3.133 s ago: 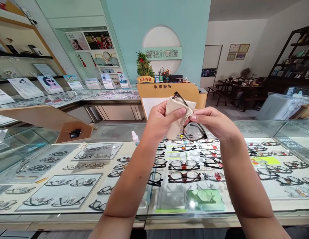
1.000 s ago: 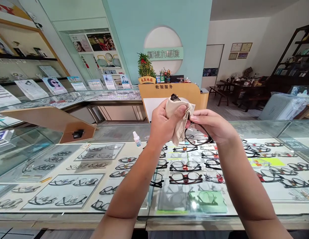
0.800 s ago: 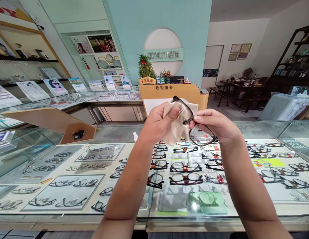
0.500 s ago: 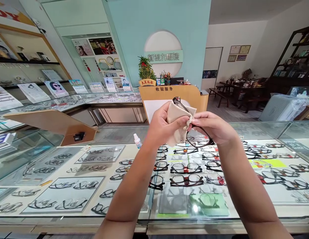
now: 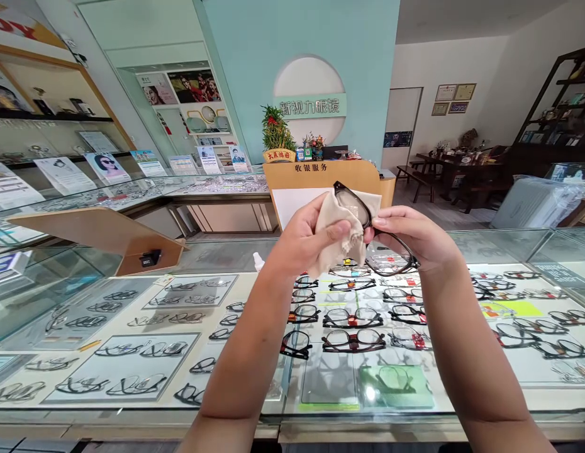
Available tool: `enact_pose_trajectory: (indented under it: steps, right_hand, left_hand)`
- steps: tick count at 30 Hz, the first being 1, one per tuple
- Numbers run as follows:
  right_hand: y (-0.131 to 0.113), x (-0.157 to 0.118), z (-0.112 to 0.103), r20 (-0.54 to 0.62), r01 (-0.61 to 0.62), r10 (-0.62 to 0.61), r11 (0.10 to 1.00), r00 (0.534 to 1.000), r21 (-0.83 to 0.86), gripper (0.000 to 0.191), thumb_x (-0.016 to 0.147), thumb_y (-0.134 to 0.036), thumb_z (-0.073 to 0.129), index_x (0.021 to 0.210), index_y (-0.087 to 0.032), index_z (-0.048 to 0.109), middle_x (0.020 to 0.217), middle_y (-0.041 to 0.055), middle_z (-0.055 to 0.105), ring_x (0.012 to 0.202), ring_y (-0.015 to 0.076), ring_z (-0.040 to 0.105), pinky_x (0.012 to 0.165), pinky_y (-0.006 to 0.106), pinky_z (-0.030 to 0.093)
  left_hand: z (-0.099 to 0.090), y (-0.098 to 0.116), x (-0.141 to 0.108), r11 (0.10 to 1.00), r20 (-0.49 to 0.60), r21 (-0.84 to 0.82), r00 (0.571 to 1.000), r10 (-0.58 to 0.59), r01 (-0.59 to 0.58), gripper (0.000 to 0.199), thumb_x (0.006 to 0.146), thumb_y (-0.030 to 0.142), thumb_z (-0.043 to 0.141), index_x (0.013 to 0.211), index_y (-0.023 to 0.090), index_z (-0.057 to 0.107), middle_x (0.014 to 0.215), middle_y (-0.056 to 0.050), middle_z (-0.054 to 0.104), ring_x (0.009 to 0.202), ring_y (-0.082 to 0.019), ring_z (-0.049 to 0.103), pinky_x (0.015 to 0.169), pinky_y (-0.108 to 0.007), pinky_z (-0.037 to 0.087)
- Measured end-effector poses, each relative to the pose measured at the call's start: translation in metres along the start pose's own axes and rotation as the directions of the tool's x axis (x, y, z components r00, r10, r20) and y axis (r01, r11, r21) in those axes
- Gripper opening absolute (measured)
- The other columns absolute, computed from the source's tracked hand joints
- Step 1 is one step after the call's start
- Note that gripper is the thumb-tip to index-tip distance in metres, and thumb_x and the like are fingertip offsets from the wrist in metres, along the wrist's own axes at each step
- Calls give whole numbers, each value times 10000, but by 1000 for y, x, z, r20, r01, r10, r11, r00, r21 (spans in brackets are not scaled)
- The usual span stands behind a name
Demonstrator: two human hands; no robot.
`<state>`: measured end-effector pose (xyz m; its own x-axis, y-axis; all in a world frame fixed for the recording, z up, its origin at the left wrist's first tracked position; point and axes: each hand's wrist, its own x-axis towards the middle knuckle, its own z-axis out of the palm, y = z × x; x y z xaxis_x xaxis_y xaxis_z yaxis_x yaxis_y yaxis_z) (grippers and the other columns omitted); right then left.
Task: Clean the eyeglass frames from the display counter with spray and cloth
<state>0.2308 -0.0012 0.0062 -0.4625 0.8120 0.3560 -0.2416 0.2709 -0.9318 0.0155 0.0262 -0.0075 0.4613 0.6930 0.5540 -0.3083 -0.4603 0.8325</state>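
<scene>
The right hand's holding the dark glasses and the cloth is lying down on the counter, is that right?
Not quite: the cloth isn't lying on the counter. The head view shows the left hand holding it up above there, against the glasses. The right hand is holding the dark glasses, just as you said.

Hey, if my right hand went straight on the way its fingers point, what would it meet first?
Past the black-framed glasses it pinches, your right hand would probably meet the beige cloth first, with your left hand beyond; the single view leaves the depth unclear.
</scene>
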Motion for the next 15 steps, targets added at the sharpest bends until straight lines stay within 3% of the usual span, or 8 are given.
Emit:
enact_pose_trajectory:
  steps: [3, 8, 11, 15]
  right_hand:
    - [3, 3, 4, 8, 1, -1, 1000, 1000, 17, 241, 804, -432, 903, 770, -200, 851, 797, 47, 779, 764, 163, 678, 758, 283, 550]
    - [5, 3, 11, 75, 35, -29, 997, 997, -72, 254, 857, -468, 859, 819, -217, 856, 821, 41, 765, 813, 176, 668, 803, 305, 545]
    - [0, -2, 10, 26, 51, -47, 984, 999, -170, 276, 905, -492, 814, 829, -230, 851, 820, 34, 740, 808, 176, 643, 800, 315, 533]
    - [-6, -8, 3, -45, 90, -102, 972, 994, -218, 275, 946, -492, 777, 834, -249, 840, 888, 34, 747, 863, 183, 647, 802, 310, 514]
  left_hand:
    - [12, -4, 2, 998, -63, -13, 996, 61, -62, 494, 778, 465, 951, 1088, 204, 669, 856, -32, 760, 674, -171, 720, 597, -275, 592]
    - [23, -6, 4, 992, -283, 60, 951, 123, -110, 429, 904, 622, 800, 978, 214, 690, 676, 2, 697, 479, -136, 615, 450, -259, 493]
    - [14, -4, 5, 994, -321, 55, 941, 110, -97, 473, 921, 681, 747, 908, 209, 717, 714, -23, 710, 586, -169, 682, 508, -276, 536]
    - [-9, -1, 7, 992, -391, 65, 912, 125, -108, 447, 898, 666, 782, 956, 224, 751, 835, -34, 744, 764, -193, 739, 655, -293, 604]
